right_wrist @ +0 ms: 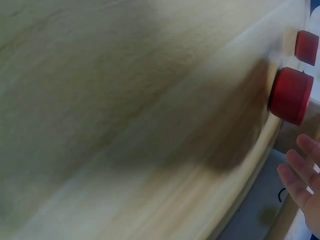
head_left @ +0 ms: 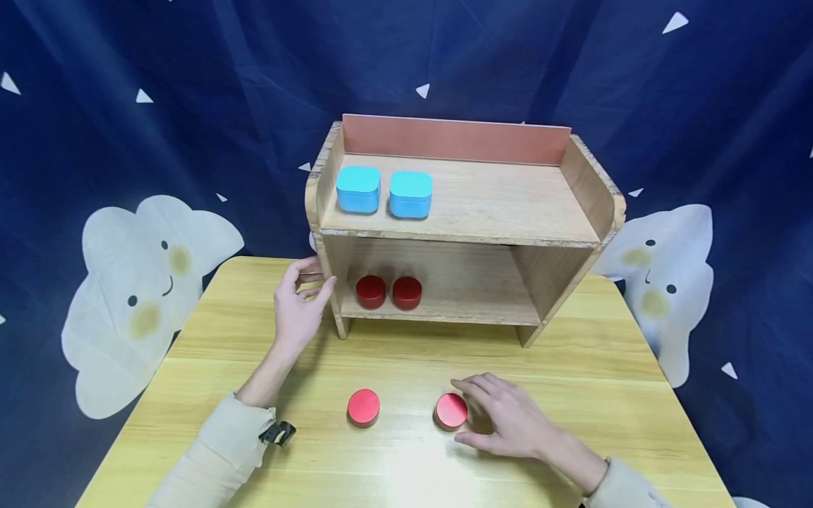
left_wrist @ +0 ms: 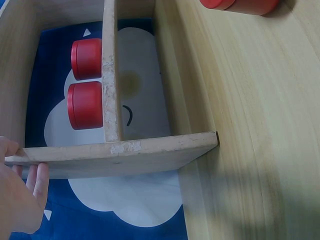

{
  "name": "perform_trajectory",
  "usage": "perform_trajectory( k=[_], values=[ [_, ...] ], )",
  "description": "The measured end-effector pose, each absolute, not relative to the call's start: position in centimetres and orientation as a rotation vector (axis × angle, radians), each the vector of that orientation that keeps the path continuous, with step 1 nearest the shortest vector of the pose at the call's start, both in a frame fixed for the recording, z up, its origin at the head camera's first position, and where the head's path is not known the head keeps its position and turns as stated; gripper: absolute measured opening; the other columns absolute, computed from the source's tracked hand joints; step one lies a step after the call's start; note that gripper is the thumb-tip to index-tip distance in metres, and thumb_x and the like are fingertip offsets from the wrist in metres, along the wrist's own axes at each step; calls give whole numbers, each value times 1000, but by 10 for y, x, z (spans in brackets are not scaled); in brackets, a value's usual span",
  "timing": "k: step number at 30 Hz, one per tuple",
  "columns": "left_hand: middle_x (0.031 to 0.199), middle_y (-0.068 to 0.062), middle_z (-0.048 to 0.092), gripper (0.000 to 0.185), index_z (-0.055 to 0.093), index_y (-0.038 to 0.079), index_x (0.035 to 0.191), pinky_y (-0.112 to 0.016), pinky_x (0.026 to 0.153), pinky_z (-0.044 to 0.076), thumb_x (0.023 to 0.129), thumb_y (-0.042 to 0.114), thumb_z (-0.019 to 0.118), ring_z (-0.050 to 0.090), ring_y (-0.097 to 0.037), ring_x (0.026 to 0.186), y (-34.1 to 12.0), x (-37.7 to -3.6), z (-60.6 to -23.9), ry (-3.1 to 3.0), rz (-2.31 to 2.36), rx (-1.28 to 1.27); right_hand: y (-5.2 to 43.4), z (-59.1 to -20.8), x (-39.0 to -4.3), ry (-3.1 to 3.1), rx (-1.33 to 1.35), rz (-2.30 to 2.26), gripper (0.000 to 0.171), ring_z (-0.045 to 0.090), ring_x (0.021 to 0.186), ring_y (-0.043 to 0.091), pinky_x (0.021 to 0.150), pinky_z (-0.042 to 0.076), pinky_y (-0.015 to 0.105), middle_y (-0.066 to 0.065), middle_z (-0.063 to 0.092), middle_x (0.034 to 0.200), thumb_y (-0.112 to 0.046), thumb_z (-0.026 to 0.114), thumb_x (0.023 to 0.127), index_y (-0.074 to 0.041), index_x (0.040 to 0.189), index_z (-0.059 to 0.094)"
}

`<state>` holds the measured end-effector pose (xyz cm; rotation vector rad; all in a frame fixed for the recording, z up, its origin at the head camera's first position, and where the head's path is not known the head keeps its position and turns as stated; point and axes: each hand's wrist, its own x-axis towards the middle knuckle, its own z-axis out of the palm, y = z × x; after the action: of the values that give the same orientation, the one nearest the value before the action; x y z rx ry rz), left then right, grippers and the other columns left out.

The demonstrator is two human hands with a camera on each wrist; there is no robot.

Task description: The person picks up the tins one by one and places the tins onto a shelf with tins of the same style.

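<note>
A small two-tier wooden shelf stands on the table. My left hand holds its left side panel, thumb at the front edge and fingers against the outer face. My right hand is spread around a round red tin on the table, thumb and fingers on either side with a gap. In the right wrist view that tin sits beyond the fingertips. Another round red tin lies to its left. Two more red tins sit side by side on the lower tier, at its left.
On the upper tier, at the left, stand two blue rounded-square tins. A pink back board rises behind them. The wooden table ends at a dark blue curtain with white clouds.
</note>
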<state>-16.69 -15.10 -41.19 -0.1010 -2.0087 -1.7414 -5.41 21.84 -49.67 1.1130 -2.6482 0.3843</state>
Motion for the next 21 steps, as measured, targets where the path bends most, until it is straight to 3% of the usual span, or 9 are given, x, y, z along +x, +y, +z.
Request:
perform_trajectory(
  k=[9,16,21],
  values=[
    [111,12,64,39,63,-7,128,-14,83,62,91,-8,74,66,-2,96,-151,-166,-411,-2007,-1742,-115,217,-507,-55,-2684,1115,383,80,70,110,15,89,66,37,-2,73,126,-62,83,81,-14,142,64],
    [114,6,65,39,63,-7,128,-12,83,61,91,-7,74,66,1,96,-151,-167,-412,-2008,-1734,-112,216,-510,-55,-2685,1136,398,76,70,106,13,85,66,32,-3,74,122,-56,85,81,-13,141,65],
    [111,11,65,39,63,-7,128,-12,83,61,91,-8,74,66,0,96,-151,-167,-412,-1994,-1744,-115,215,-513,-55,-2691,1145,403,71,71,106,13,86,66,32,-3,74,122,-52,85,83,-13,140,66]
  ],
)
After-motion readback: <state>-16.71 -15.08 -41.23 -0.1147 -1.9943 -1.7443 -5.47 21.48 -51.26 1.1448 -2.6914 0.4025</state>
